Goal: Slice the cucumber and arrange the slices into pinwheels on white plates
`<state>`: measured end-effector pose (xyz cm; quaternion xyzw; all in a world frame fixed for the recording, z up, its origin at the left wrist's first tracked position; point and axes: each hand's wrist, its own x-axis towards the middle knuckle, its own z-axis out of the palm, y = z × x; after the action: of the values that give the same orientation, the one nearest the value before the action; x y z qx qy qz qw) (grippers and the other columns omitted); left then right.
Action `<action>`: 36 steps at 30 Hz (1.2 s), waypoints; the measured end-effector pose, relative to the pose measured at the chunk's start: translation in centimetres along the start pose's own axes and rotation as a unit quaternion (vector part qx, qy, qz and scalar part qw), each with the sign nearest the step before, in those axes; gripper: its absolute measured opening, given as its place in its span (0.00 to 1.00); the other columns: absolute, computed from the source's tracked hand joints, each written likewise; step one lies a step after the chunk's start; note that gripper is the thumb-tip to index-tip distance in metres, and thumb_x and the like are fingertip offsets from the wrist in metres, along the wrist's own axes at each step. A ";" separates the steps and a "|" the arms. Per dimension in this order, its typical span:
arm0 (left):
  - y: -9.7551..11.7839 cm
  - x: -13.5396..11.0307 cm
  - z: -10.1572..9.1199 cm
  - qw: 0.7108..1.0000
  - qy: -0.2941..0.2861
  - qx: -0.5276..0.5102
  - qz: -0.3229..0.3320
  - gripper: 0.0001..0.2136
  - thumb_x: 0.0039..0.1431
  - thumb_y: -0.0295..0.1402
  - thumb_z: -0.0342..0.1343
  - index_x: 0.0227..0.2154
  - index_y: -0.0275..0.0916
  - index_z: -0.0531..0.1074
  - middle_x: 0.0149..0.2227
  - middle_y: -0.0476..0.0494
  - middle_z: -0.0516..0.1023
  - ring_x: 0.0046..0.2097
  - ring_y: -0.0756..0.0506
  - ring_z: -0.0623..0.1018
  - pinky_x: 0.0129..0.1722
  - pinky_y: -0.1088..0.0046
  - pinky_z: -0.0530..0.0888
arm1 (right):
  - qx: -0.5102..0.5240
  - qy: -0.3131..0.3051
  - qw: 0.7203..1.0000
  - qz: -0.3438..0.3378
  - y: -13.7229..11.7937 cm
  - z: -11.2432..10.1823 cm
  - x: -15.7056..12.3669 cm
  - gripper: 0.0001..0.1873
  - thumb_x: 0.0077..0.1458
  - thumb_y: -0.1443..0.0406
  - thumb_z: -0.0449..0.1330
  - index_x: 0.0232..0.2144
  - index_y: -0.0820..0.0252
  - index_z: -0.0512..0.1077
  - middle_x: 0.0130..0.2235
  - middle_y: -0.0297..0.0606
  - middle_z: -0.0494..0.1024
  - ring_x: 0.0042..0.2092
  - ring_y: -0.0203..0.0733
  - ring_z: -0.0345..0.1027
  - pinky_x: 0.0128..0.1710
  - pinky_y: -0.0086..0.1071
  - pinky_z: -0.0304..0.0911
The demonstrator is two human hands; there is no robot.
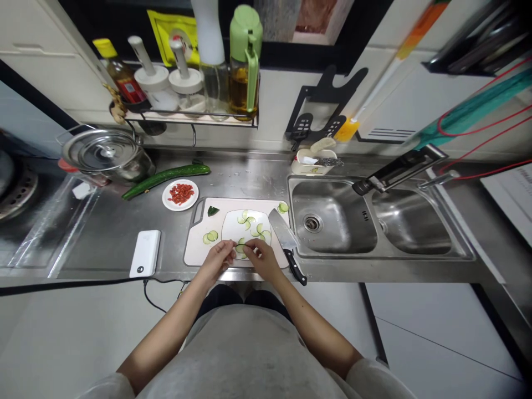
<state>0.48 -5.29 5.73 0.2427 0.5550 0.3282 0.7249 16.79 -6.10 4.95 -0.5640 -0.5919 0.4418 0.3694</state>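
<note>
Over the near edge of a white square plate [229, 224], my left hand [219, 259] and my right hand [262, 258] pinch a thin cucumber slice [240, 249] between them. Curved cucumber slices [246, 219] lie in small fan shapes on the plate. The plate rests on a pale cutting board [198, 252], where more cucumber slices [210, 237] and a dark green cucumber end [213, 210] sit to the left. A kitchen knife [285, 230] lies along the board's right side, its black handle towards me. Another little stack of slices [283, 207] is behind the blade.
A small plate of red berries [181, 194] and a whole cucumber [164, 178] lie behind the board on the left. Beside them stands a lidded steel pot [108, 155]. A white power bank [145, 253] is at left front. The double sink [332, 219] is on the right.
</note>
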 end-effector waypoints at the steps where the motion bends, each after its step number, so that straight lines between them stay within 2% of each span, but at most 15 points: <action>1: 0.0 0.1 -0.1 0.999 -0.020 -0.028 -0.034 0.23 0.50 0.53 0.58 0.38 0.37 0.71 0.24 0.50 0.70 0.21 0.55 0.66 0.16 0.82 0.54 | -0.002 -0.004 1.000 -0.007 -0.3 -0.2 0.1 0.10 0.56 0.57 0.56 0.30 0.57 0.71 0.32 0.35 0.74 0.35 0.38 0.66 0.30 0.30 0.60; 4: 0.1 0.3 -0.2 0.988 -0.062 -0.104 -0.096 0.19 0.52 0.46 0.59 0.40 0.37 0.71 0.26 0.47 0.73 0.23 0.54 0.70 0.17 0.82 0.59 | -0.012 -0.024 0.999 -0.032 -0.7 -0.7 0.3 0.11 0.57 0.57 0.56 0.30 0.56 0.72 0.31 0.36 0.74 0.36 0.39 0.66 0.31 0.31 0.60; 7: 0.5 0.4 -0.1 0.984 -0.057 -0.143 -0.087 0.17 0.48 0.35 0.64 0.41 0.39 0.70 0.29 0.47 0.75 0.26 0.54 0.74 0.19 0.84 0.63 | -0.028 -0.032 0.997 -0.059 -0.5 -0.9 0.5 0.11 0.58 0.58 0.55 0.30 0.56 0.71 0.31 0.36 0.74 0.36 0.39 0.65 0.33 0.32 0.60; 10: 1.0 0.5 0.0 0.983 -0.046 -0.167 -0.062 0.19 0.45 0.29 0.66 0.42 0.40 0.70 0.29 0.49 0.74 0.27 0.54 0.74 0.21 0.85 0.65 | -0.051 -0.025 0.995 -0.084 -0.5 -1.0 0.9 0.09 0.58 0.59 0.56 0.30 0.56 0.71 0.33 0.36 0.75 0.38 0.40 0.65 0.36 0.34 0.60; 14: 1.4 0.4 0.1 0.987 -0.030 -0.155 -0.024 0.20 0.45 0.29 0.66 0.44 0.39 0.72 0.30 0.48 0.75 0.29 0.54 0.75 0.24 0.84 0.67 | -0.083 -0.037 0.988 -0.123 -0.8 -1.3 1.3 0.08 0.58 0.59 0.56 0.30 0.56 0.71 0.33 0.35 0.75 0.37 0.40 0.66 0.42 0.37 0.59; 17: 1.6 0.2 0.2 0.991 -0.025 -0.133 0.002 0.22 0.44 0.31 0.67 0.45 0.39 0.73 0.30 0.48 0.75 0.30 0.54 0.75 0.27 0.83 0.69 | -0.089 -0.046 0.986 -0.133 -0.9 -1.3 1.6 0.10 0.59 0.59 0.55 0.28 0.56 0.71 0.31 0.34 0.75 0.36 0.39 0.66 0.41 0.36 0.59; 24: 1.8 -0.2 0.9 0.993 -0.001 -0.103 0.061 0.26 0.38 0.32 0.70 0.45 0.40 0.73 0.32 0.51 0.73 0.31 0.55 0.73 0.32 0.80 0.69 | -0.051 -0.052 0.995 -0.072 -0.6 -1.3 1.7 0.12 0.58 0.60 0.55 0.24 0.57 0.69 0.26 0.33 0.73 0.31 0.37 0.62 0.32 0.31 0.58; 31: 1.2 0.5 0.9 0.990 0.012 -0.036 0.138 0.28 0.39 0.36 0.68 0.46 0.38 0.70 0.31 0.50 0.72 0.30 0.54 0.72 0.33 0.77 0.69 | 0.003 -0.066 0.998 -0.021 0.1 -1.0 1.7 0.11 0.55 0.60 0.56 0.24 0.58 0.71 0.26 0.32 0.73 0.31 0.36 0.64 0.28 0.28 0.56; 36: 0.2 1.6 0.1 0.984 0.022 0.033 0.173 0.26 0.40 0.35 0.66 0.46 0.39 0.71 0.32 0.52 0.69 0.29 0.55 0.71 0.33 0.76 0.69 | 0.026 -0.084 0.996 0.020 1.5 -1.1 2.4 0.10 0.53 0.59 0.57 0.25 0.59 0.72 0.26 0.31 0.73 0.28 0.33 0.62 0.29 0.28 0.58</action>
<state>0.85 -3.94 4.85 0.3520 0.5308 0.4354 0.6363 18.08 -3.64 3.79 -0.5269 -0.5978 0.5101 0.3238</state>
